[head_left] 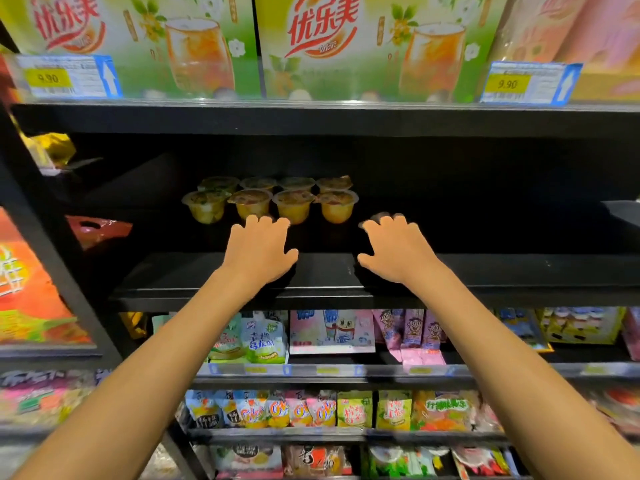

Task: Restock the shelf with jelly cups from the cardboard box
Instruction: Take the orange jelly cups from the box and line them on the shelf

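1. Two bare forearms reach side by side over the dark shelf [485,271].
2. The left hand [258,251] is palm down with its fingers loosely spread and grips nothing. Its fingertips are just in front of the front row of cups; whether they touch is unclear.
3. The right hand [394,251] is also palm down and empty, fingers slightly bent, to the right of the cups and apart from them.
4. Eight jelly cups [270,202] stand upright deeper on that shelf, in two rows of four.
5. On the shelf above are two green drink boxes [138,46] and two price tags [48,77] reading 9.90.

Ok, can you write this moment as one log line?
left hand: empty, near front jelly cups | right hand: empty, right of them | shelf: two rows of cups | cardboard box: out of view
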